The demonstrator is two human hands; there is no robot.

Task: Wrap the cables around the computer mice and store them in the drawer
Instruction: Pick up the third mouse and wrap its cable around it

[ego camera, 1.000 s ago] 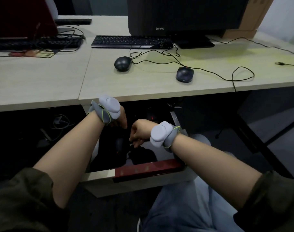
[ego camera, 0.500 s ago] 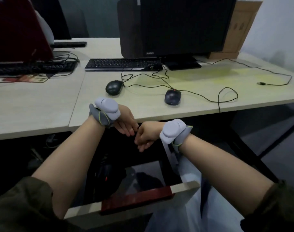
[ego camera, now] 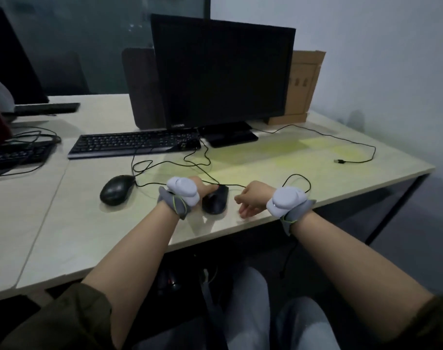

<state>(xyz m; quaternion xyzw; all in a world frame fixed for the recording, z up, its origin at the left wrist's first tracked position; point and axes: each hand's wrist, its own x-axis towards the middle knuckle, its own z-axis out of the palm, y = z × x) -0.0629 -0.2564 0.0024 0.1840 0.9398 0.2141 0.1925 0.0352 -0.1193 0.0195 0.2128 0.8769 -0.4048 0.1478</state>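
Left hand (ego camera: 201,189) gripping the near mouse (ego camera: 215,202) on the table (ego camera: 76,223), probably to steady it, right hand (ego camera: 252,200) loosely curled, seemingly empty, beside its cable (ego camera: 233,185).

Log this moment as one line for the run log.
left hand grips near mouse | right hand loosely curled by its cable | far mouse untouched, cable unwrapped | both on desk
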